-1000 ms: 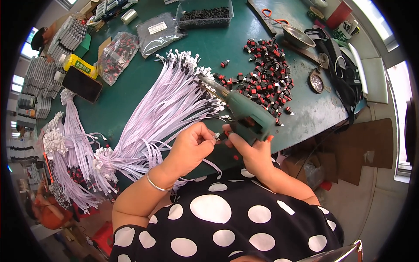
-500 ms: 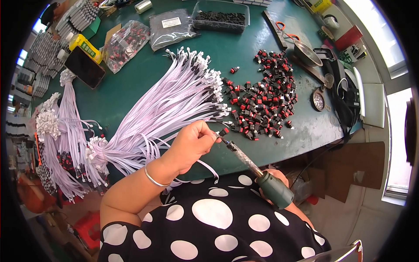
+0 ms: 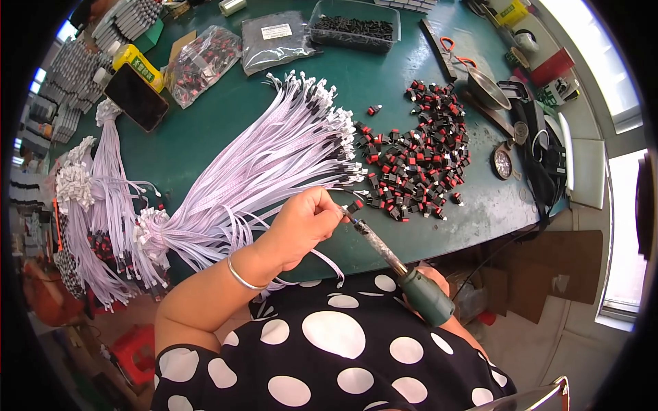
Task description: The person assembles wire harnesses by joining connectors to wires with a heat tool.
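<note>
My left hand [image 3: 307, 222] is closed in a pinch over the table's near edge. Just past its fingertips is a small red-and-black switch [image 3: 355, 205]; the exact grip on it and on any wire is hidden by the fingers. My right hand [image 3: 433, 277] is wrapped round the dark green handle of a soldering iron [image 3: 384, 252]. The iron's tip points up and left and meets the switch by my left fingertips. Left of the hands lies a large fanned bundle of pale ribbon cables [image 3: 240, 154]. A heap of similar switches [image 3: 418, 161] lies beyond the iron.
At the back are a clear tub of black parts [image 3: 353, 31], a grey plastic bag [image 3: 274, 42] and a bag of switches [image 3: 202, 65]. A phone [image 3: 137, 96] leans at left. To the right stand a metal bowl [image 3: 488, 89], scissors [image 3: 449, 46] and a small round tin [image 3: 502, 162].
The view has shifted slightly, so the table things sit a little further right. Both hands keep their grip, with the iron's tip still at the switch; its handle has shifted slightly left.
</note>
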`<state>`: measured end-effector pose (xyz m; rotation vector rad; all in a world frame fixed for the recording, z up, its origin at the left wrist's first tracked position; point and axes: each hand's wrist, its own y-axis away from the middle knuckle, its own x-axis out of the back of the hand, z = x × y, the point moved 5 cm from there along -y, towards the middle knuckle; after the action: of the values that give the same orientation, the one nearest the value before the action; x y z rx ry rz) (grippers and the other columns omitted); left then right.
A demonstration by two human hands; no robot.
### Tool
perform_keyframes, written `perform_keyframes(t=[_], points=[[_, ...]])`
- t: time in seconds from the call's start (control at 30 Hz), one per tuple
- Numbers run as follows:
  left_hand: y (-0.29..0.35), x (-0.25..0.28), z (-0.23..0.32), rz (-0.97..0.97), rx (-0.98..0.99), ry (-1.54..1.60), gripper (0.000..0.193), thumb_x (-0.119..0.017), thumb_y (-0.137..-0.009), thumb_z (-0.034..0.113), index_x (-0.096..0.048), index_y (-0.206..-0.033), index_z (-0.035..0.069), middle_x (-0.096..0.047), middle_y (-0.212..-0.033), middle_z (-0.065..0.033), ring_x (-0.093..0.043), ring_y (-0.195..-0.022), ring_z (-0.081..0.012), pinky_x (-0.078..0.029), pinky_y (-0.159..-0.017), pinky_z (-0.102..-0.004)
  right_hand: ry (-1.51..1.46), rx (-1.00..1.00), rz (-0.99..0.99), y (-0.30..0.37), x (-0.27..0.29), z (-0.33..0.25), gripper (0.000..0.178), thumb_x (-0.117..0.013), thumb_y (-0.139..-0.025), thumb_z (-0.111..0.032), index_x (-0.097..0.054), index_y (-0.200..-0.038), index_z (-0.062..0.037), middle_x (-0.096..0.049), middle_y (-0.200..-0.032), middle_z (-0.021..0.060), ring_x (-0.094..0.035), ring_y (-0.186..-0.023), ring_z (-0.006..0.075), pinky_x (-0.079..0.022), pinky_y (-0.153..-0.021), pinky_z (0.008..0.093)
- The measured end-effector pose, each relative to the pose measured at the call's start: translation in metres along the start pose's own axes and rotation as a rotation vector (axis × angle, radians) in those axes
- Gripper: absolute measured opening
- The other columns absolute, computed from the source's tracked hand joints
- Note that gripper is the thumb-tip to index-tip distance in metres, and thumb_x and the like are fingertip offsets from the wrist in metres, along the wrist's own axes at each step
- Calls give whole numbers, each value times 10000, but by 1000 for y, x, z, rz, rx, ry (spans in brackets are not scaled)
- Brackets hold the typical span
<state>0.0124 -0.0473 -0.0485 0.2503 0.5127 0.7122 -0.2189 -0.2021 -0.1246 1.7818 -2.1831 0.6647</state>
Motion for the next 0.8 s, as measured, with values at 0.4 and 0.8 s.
perform_keyframes(t=[0.4,0.8], points=[[-1,1,-2,-9,7,32,49,-510,-809,2,-473,-779,13,-497,-712,-43,-388,-564,-54,-334,-489,-186,-603,-255,213,-49,26,-74,359,-617,-781,-152,-511,-1072,27,-604,-869,115,-578,-755,155,-463,-661,264],[9,-3,3,20,30,-26,40,-535,-797,15,-501,-777,23,-545,-735,-43,-423,-582,-46,-352,-512,-185,-476,-240,255,-146,-13,-92,409,-625,-698,25,-491,-1080,-32,-572,-976,71,-566,-806,146,-464,-702,276]])
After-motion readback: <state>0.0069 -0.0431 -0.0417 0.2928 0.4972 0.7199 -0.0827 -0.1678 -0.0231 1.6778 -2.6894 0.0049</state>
